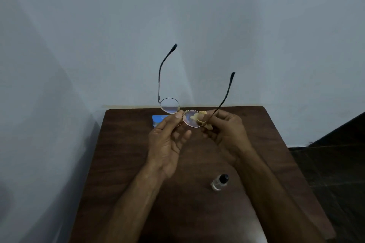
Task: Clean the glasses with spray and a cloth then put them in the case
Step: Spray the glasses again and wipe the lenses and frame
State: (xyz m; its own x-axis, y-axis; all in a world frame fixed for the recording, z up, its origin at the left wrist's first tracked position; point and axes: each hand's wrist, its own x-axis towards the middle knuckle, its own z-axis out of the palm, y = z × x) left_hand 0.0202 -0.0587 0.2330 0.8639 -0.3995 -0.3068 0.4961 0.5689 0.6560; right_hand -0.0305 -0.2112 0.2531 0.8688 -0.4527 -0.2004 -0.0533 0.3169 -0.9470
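1. Pinching is what both hands are doing. The left hand (167, 140) holds the glasses (169, 105) between thumb and forefinger near the bridge. The right hand (225, 130) squeezes a small yellowish cloth (197, 117) onto the lens on its own side, with cloth showing on both faces of the glass.
2. Nearest the body, a small clear spray bottle (219, 182) with a black cap stands upright on the dark wooden table (122, 154). It sits between the forearms, apart from both hands. I judge the spraying is done and the bottle parked within reach.
3. Further out, the glasses are raised above the table, lenses facing the person and both arms unfolded, pointing up and away. The hold at the bridge likely steadies the thin frame, so the rubbing does not twist it.
4. The wiping step seems to be in hand. The other lens is bare of cloth, and whether it is already clean cannot be told.
5. Behind the left hand, a blue box (158, 120) lies flat on the table, mostly hidden. It is probably the case, waiting for the last step.
6. Beyond the table's far edge rises a plain pale wall (256, 35).
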